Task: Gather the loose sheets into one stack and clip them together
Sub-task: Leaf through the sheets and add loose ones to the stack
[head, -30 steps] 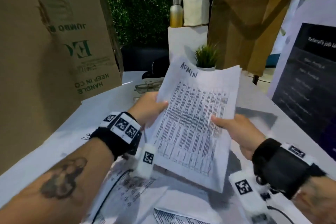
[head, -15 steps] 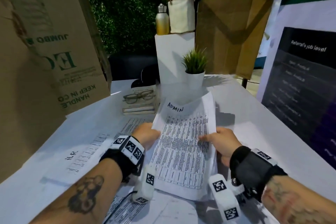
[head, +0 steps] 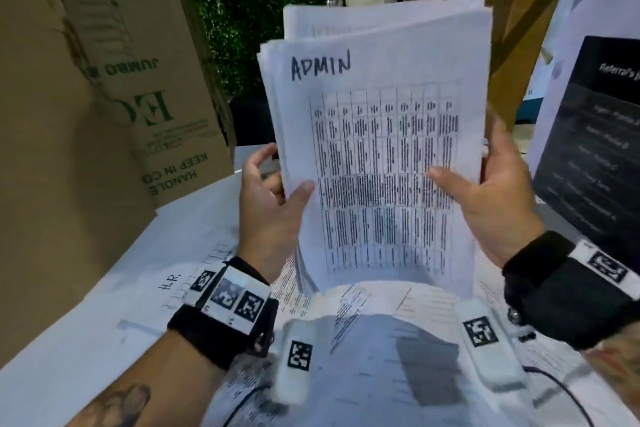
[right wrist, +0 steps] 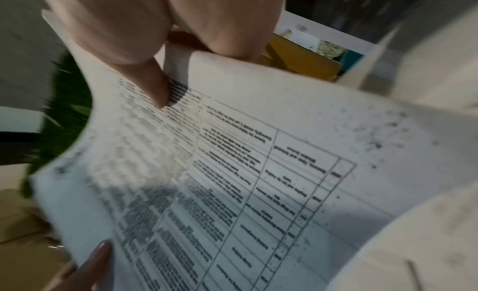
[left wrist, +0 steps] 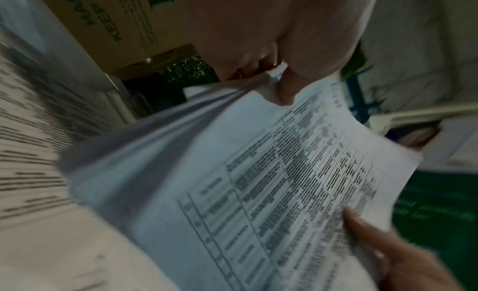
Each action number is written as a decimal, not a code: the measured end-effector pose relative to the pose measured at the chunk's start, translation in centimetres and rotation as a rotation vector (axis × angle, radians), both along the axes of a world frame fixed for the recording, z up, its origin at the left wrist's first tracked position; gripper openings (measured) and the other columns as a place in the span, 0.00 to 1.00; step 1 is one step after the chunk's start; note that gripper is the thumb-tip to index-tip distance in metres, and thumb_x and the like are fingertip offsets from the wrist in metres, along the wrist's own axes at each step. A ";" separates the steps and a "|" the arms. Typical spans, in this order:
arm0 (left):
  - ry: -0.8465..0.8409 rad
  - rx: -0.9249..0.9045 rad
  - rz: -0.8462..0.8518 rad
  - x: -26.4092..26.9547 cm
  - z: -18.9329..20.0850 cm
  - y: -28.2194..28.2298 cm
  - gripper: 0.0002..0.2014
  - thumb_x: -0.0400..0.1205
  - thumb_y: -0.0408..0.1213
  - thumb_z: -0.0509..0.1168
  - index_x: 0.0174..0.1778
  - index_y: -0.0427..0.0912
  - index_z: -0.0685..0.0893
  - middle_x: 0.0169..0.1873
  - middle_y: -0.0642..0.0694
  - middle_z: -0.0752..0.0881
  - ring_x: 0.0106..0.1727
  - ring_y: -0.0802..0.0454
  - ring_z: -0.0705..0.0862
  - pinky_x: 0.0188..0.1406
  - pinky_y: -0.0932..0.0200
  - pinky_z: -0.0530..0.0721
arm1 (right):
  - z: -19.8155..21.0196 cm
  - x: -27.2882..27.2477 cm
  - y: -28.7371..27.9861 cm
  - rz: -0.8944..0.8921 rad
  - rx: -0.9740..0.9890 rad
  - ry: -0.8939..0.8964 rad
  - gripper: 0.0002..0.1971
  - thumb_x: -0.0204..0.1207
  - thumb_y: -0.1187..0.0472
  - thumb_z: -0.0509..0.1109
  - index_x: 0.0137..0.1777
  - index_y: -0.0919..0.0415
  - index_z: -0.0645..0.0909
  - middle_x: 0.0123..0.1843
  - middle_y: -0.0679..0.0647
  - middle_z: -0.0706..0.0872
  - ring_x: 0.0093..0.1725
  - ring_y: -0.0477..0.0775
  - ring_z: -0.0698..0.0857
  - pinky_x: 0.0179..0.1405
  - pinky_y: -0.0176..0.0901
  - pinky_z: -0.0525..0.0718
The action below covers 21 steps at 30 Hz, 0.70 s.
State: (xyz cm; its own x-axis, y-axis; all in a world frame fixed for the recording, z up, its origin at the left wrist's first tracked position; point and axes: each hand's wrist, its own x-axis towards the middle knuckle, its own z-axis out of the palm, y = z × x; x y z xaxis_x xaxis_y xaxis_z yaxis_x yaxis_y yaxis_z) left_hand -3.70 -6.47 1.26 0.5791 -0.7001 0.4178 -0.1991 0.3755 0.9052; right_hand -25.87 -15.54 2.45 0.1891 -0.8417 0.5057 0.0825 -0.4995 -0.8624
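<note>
Sheets stand upright above the table — left hand and right hand pinch the side edges, thumbs in front. Light, floppy and uneven at the top — probably best gripped low on both sides.

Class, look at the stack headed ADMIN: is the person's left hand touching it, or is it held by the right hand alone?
Touching. In the head view the left hand lays its thumb on the front of the ADMIN stack.

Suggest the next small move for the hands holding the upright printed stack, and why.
Probably tap the white printed paper stack marked ADMIN on the white paper-covered table to square it: left hand and right hand grip its sides, but rear sheets stick up unevenly, and no clip shows.
</note>
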 end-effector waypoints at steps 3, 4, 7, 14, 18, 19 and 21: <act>-0.027 0.034 -0.057 -0.1 0.4 1.6 0.30 0.78 0.28 0.74 0.70 0.51 0.68 0.54 0.50 0.91 0.54 0.55 0.92 0.53 0.55 0.91 | -0.3 -0.1 0.4 0.059 0.042 -0.108 0.36 0.73 0.72 0.76 0.79 0.50 0.70 0.64 0.44 0.90 0.65 0.43 0.88 0.59 0.37 0.88; -0.050 0.085 -0.056 0.0 -0.2 1.8 0.29 0.76 0.32 0.77 0.69 0.50 0.70 0.57 0.49 0.90 0.56 0.54 0.91 0.56 0.53 0.90 | -1.0 0.1 0.6 0.072 0.096 -0.102 0.29 0.71 0.68 0.78 0.72 0.52 0.78 0.60 0.44 0.92 0.63 0.46 0.89 0.58 0.39 0.88; -0.192 0.376 -0.038 -0.4 -2.5 3.3 0.30 0.69 0.54 0.80 0.62 0.46 0.80 0.54 0.46 0.90 0.55 0.49 0.90 0.60 0.42 0.89 | -4.1 0.7 1.8 0.129 0.235 0.037 0.18 0.62 0.55 0.80 0.53 0.54 0.87 0.49 0.42 0.95 0.54 0.43 0.92 0.62 0.45 0.86; -0.322 0.423 -0.031 1.8 -0.7 5.3 0.02 0.84 0.39 0.68 0.50 0.50 0.85 0.46 0.45 0.89 0.42 0.52 0.87 0.42 0.63 0.84 | -2.5 3.4 2.1 0.222 0.390 0.118 0.08 0.77 0.63 0.76 0.54 0.57 0.89 0.51 0.48 0.95 0.55 0.50 0.92 0.64 0.52 0.84; -0.222 0.565 -0.125 6.2 0.6 6.0 0.12 0.86 0.31 0.64 0.65 0.41 0.84 0.55 0.42 0.90 0.54 0.45 0.89 0.55 0.55 0.86 | -3.3 7.3 3.2 0.303 0.620 0.058 0.11 0.77 0.65 0.75 0.59 0.65 0.87 0.54 0.58 0.94 0.53 0.59 0.91 0.58 0.55 0.88; -0.180 0.619 -0.158 7.1 0.4 6.2 0.11 0.87 0.30 0.63 0.64 0.40 0.83 0.52 0.42 0.90 0.52 0.44 0.88 0.53 0.54 0.86 | -4.2 8.3 3.7 0.318 0.648 0.109 0.10 0.77 0.65 0.75 0.56 0.65 0.87 0.52 0.58 0.93 0.50 0.59 0.91 0.52 0.51 0.89; -0.238 0.846 -0.091 8.7 -0.5 6.5 0.03 0.87 0.34 0.63 0.54 0.41 0.82 0.40 0.44 0.85 0.38 0.49 0.82 0.38 0.60 0.79 | -5.9 10.1 4.8 0.324 0.669 0.237 0.05 0.77 0.65 0.75 0.52 0.64 0.86 0.47 0.57 0.91 0.42 0.56 0.89 0.40 0.43 0.86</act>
State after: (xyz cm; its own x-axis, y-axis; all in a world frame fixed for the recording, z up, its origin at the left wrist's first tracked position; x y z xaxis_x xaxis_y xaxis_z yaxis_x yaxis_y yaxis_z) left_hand 5.02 0.07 0.72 0.4699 -0.8683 -0.1589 -0.4198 -0.3782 0.8251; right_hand -15.79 -10.73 -3.46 0.5174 -0.8377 -0.1747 -0.0887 0.1505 -0.9846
